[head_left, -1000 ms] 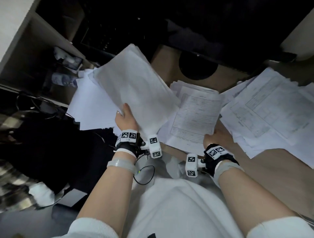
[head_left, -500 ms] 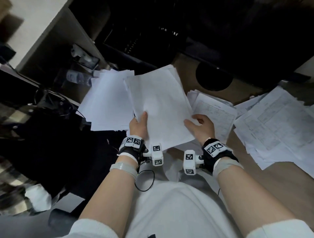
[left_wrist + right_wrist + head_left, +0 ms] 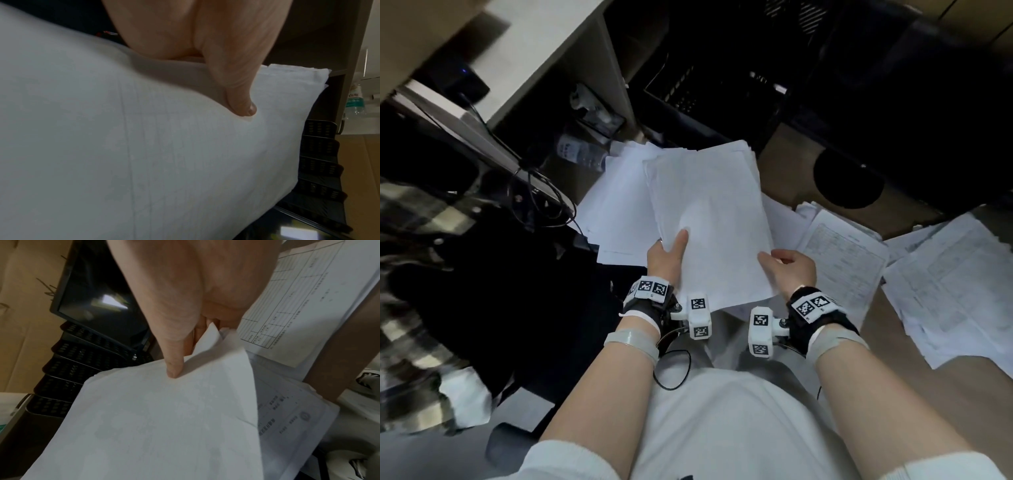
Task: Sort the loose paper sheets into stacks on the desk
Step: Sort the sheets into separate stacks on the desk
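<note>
At centre frame, a held sheaf of sheets (image 3: pixel 709 219) is pinched at its near corners: left hand (image 3: pixel 666 257) at 7 o'clock, right hand (image 3: pixel 789 269) at 5 o'clock, thumbs pressed on top. Beneath, a brown desk (image 3: pixel 914 387) is seen, printed forms (image 3: pixel 948 284) spread at 3 o'clock, blank stack (image 3: pixel 619 209) at 10. Faint gridlines are shown through white paper.
</note>
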{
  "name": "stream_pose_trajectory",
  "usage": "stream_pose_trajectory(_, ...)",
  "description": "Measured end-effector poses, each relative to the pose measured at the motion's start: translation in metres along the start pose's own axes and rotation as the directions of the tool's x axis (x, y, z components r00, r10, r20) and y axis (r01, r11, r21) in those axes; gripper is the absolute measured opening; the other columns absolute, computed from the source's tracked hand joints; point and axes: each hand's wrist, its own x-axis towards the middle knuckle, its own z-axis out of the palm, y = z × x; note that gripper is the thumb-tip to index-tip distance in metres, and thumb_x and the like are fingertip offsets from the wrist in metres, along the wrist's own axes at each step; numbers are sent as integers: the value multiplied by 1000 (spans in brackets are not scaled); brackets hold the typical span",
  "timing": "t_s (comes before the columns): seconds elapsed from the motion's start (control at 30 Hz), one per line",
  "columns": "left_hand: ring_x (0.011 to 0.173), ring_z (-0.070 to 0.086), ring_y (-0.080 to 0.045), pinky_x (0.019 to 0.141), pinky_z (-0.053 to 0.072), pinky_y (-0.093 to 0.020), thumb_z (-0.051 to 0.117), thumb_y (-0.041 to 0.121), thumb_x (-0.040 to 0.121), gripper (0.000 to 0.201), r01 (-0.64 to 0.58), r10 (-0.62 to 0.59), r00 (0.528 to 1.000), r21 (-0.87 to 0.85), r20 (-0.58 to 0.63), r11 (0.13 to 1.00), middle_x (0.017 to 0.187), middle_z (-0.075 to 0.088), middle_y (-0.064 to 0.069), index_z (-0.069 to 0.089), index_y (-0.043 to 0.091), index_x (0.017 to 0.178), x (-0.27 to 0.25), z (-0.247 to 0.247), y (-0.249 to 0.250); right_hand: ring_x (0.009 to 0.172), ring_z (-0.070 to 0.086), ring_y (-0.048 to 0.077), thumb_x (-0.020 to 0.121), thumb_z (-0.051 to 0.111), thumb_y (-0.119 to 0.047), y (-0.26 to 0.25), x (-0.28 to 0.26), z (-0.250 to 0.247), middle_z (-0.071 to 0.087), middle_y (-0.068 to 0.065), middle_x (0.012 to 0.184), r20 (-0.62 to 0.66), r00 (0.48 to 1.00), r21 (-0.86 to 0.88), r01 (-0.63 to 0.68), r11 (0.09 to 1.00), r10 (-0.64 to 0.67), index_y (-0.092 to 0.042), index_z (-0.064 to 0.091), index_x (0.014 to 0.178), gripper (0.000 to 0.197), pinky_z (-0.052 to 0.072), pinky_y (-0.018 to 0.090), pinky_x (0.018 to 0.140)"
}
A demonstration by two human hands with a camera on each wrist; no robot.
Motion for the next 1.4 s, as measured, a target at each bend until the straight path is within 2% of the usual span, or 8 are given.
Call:
stream_pose_trajectory(0.23,89,73,-12,75,57,-24,74,41,87,39,0,2,999,-46,39,999,98,76,3,69,14,113,0,-2,3,96,68,27,78,79,-39,4,-4,2,74,9,104,17,999,-36,-40,999,41,-7,73,103,42,54,39,95)
stream_pose_trajectory(0.37,79,70,-1,62,52,-12,69,41,91,35,25,-24,999,-35,37,999,92,73,7,65,14,113,-1,6,4,96,63,31,91,63,-34,1,-4,-11,67,13,109,-185,982,-9,-32,999,29,-4,63,109,34,47,33,78)
stream_pose_trajectory(0.63,100,66,-26,76,49,-20,61,31,98,38,-56,51,992,-36,-113,998,106,69,-11,63,1,121,-12,56,11,91,62,31,99,50,-35,14,-9,-92,65,12,105,-666,727,144,-97,985,169,-10,50,120,32,39,32,69)
stream_pose_trajectory(0.83,99,58,-16,64,38,-5,58,32,100,42,-117,118,991,30,-55,993,114,65,-10,60,0,126,-34,119,13,97,58,21,88,61,-40,26,-2,-141,59,-6,99,-765,635,6,173,985,-106,-24,56,95,18,49,37,81)
stream_pose_trajectory(0.93,96,54,-15,63,34,-7,56,36,100,45,-135,139,989,74,-53,988,111,63,-10,58,0,127,-46,133,12,93,58,22,81,70,-31,33,7,-142,62,-2,92,-612,760,-108,194,975,-219,-19,63,82,14,48,35,76)
stream_pose_trajectory(1.07,97,60,-22,64,36,-13,58,32,99,41,-93,106,988,113,-114,989,103,61,-8,61,-2,123,-52,125,15,92,61,25,79,71,-29,49,18,-121,65,-3,89,-258,965,-214,-4,977,-53,-25,62,76,10,47,31,72)
stream_pose_trajectory(1.23,104,64,-32,83,46,-30,61,37,96,44,-55,103,962,193,-253,980,111,68,-18,64,-1,117,-49,100,18,81,56,27,86,66,-23,63,28,-92,70,7,100,-137,987,-205,-107,973,80,-17,67,96,11,38,27,70)
stream_pose_trajectory(1.4,102,62,-26,79,40,-23,61,37,96,44,-17,89,926,192,-368,981,109,66,-12,62,-1,119,-51,92,14,79,52,25,89,62,-21,66,47,-81,70,11,103,-60,990,-186,-133,973,124,-13,67,104,17,39,28,70)
